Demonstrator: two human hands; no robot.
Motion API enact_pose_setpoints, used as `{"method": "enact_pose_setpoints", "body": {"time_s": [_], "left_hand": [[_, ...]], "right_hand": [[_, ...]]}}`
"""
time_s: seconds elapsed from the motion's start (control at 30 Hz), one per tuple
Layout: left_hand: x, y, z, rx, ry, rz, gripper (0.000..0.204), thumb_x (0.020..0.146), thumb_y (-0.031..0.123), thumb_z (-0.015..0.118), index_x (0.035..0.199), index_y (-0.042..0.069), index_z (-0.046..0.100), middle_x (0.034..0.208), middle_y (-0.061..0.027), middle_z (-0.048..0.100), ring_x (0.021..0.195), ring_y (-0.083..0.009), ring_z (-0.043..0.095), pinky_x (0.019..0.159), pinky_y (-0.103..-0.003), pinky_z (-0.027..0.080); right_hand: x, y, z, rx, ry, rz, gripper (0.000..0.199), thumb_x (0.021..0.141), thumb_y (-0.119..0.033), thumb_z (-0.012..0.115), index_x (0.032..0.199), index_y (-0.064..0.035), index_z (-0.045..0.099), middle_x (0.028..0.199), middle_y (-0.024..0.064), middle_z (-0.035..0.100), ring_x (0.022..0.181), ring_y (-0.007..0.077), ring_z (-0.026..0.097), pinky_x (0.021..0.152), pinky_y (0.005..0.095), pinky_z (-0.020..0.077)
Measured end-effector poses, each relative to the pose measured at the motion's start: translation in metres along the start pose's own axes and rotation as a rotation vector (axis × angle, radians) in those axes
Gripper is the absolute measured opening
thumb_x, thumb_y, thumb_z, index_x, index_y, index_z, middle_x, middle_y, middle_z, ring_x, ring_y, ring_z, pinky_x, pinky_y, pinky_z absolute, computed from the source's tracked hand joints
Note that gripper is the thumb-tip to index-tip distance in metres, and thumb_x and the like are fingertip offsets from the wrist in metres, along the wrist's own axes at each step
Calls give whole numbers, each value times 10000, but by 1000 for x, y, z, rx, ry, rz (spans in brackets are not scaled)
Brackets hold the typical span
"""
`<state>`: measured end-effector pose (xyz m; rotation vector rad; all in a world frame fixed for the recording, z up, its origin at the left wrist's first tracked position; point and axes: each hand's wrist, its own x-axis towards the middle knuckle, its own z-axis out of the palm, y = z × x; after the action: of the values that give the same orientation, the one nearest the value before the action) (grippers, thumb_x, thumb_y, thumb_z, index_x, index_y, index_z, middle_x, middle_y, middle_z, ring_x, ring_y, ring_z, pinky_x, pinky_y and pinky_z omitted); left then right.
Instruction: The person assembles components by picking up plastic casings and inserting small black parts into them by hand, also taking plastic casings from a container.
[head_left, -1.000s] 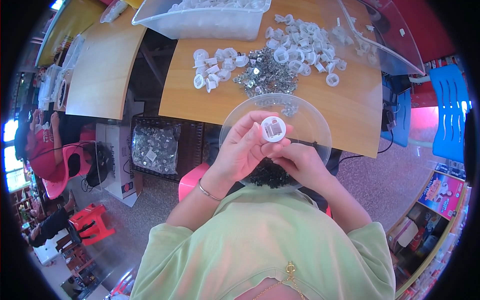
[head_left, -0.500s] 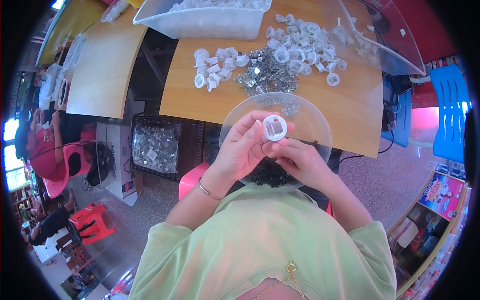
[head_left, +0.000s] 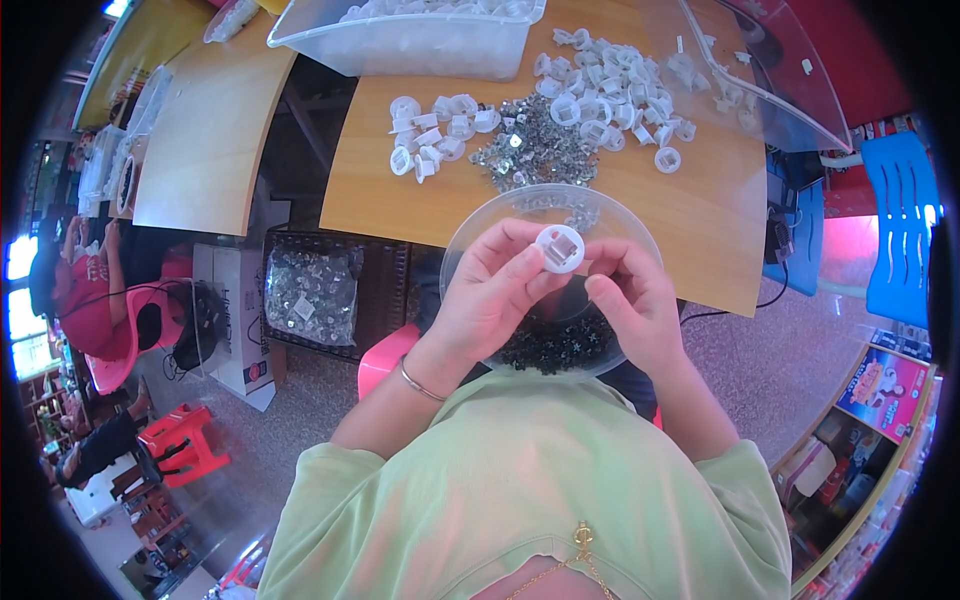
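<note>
Between its thumb and fingers my left hand (head_left: 490,295) grips a round white plastic housing (head_left: 561,250), its slotted face turned up. My right hand (head_left: 645,300) is close at the housing's right side, fingers curled inward; whatever may be in its fingertips is too small to make out. Under both hands a clear round tub (head_left: 652,235) rests at my lap, with many small black pieces (head_left: 560,345) at its bottom. Beyond the tub, a heap of small metal pieces (head_left: 535,150) lies on the wooden table (head_left: 700,230).
White housings lie in a larger pile (head_left: 610,90) and a smaller pile (head_left: 430,135). A translucent bin (head_left: 440,50) stands at the back. Left of me a dark crate (head_left: 385,290) holds a bag of metal parts (head_left: 310,300). Another person (head_left: 95,290) sits far left.
The housing has shifted slightly right and tilted in my left hand. My right hand has risen from below it to its right side, uncovering more of the black pieces.
</note>
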<state>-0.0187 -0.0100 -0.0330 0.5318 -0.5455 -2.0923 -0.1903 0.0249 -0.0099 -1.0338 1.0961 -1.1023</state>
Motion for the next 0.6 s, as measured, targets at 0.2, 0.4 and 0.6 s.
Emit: {"method": "enact_pose_setpoints", "body": {"time_s": [0.2,0.4,0.6], "left_hand": [[2,0,6,-15,85,56,133,917,69,504,1040,33,542,1083,-119,589,967,-153,600,824,-257,523],[1,-1,9,154,94,134,113,880,57,573,986,27,550,1073,-77,579,975,-147,585,817,-293,523],[2,19,9,78,67,4,87,868,59,588,922,8,541,1035,-94,589,928,-152,602,772,-298,539]], "right_hand": [[9,-4,8,-254,119,-154,218,813,-73,661,1015,-27,592,623,-58,428,509,7,369,453,179,283],[11,-8,10,-347,142,-179,201,783,-72,679,968,-36,608,549,-73,351,481,17,296,441,196,238],[14,-27,1,-489,78,-185,208,721,-46,669,923,-60,619,518,-56,318,457,31,292,433,218,240]]}}
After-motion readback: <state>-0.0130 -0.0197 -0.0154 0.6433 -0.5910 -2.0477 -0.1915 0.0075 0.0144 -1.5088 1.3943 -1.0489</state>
